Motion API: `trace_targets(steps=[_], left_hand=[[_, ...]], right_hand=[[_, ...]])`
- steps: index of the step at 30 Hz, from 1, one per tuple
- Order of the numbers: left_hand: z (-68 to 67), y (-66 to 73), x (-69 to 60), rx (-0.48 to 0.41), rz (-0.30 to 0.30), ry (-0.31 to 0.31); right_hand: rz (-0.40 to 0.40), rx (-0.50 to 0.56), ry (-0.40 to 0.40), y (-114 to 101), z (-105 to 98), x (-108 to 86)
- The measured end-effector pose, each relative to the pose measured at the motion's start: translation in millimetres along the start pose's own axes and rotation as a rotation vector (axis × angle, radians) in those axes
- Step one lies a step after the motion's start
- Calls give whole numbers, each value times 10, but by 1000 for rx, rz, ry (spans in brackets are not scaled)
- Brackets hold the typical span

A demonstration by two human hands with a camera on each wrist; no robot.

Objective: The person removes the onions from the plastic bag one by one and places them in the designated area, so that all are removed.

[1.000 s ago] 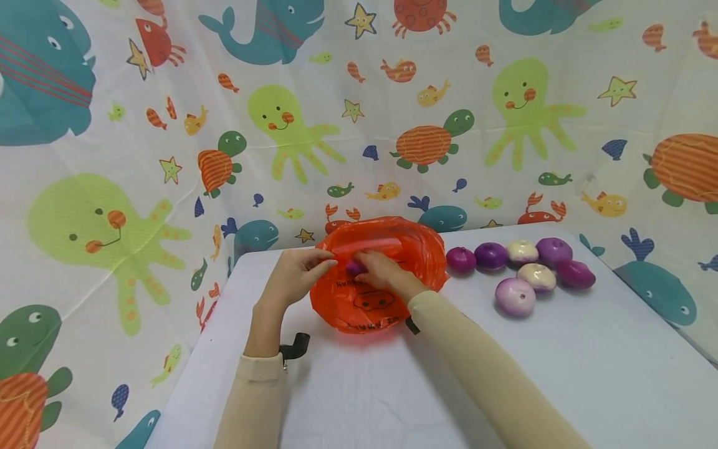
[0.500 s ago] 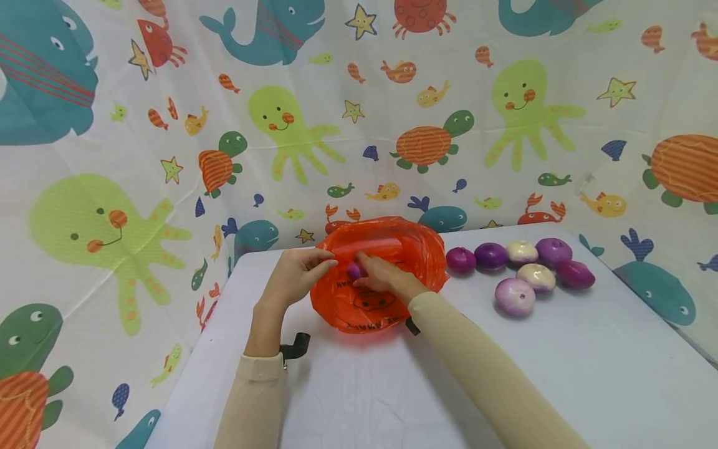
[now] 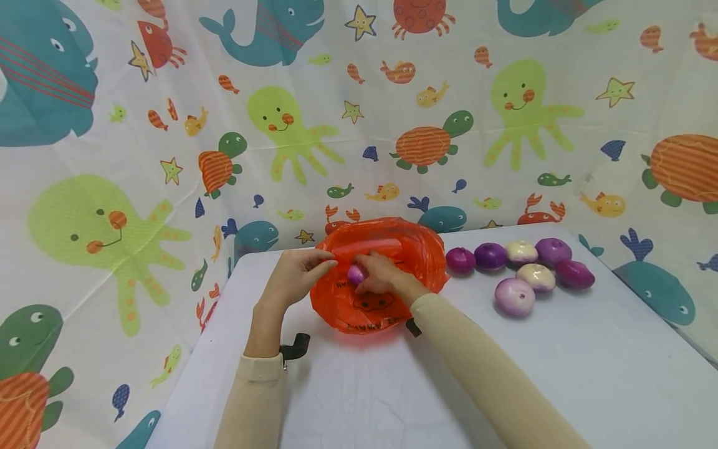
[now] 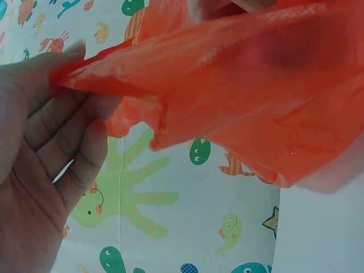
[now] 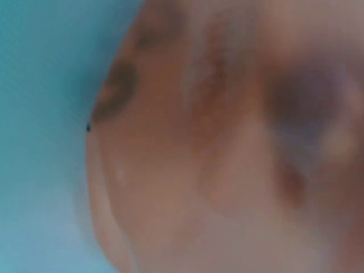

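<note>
A thin red plastic bag with dark print stands on the white table, its wide mouth turned toward me. My left hand pinches the bag's left rim between thumb and fingers; the left wrist view shows the film stretching away from this grip. Over the bag's mouth, my right hand holds a small purple onion, with the fingers curled round its far side and the thumb below. Whatever lies deeper in the bag is hidden. Blur in the right wrist view leaves only an orange-brown surface and a dark purplish patch.
Several onions lie in a group right of the bag, among them a dark purple onion, a whitish onion and a pale purple onion. Behind the white table hangs a sea-animal curtain.
My right hand has shifted slightly within the bag's mouth, and more of the purple onion shows beside its fingers. The left hand keeps its place on the rim.
</note>
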State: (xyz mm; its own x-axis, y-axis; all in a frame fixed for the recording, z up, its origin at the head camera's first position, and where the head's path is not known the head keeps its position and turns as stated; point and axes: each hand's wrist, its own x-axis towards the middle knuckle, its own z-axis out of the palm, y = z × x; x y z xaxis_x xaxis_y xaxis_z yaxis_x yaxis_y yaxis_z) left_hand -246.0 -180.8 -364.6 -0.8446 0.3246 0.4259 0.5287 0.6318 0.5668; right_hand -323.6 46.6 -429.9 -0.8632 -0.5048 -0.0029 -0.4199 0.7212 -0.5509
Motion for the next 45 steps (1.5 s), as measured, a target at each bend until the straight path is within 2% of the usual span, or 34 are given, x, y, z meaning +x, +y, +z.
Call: trace_targets(steps=[6,11,15,21,26,35,42,45], left_hand=[[-7,7,9,7,3,2],[-14,9,3,13,-9,-2],[-11,2,6,14,-8,0],[5,-11,29,21,26,8],[8,-10,25,26,13,2],[22,8,9,15,-7,-6],[18,3,7,23,8,-2],[7,3,2,30,4,0]], right_hand=[[-42,52,64,-49,-90,-82],[-79,40,120,-61,-158,-162],[-132,21,199,-41,-192,-231],[-203,43,320,12,-255,-416],[-258,44,398,14,-346,-589],[-282,76,486,78,-522,-865],[-317,20,527,254,-572,-933],[-324,28,531,303,-608,-970]])
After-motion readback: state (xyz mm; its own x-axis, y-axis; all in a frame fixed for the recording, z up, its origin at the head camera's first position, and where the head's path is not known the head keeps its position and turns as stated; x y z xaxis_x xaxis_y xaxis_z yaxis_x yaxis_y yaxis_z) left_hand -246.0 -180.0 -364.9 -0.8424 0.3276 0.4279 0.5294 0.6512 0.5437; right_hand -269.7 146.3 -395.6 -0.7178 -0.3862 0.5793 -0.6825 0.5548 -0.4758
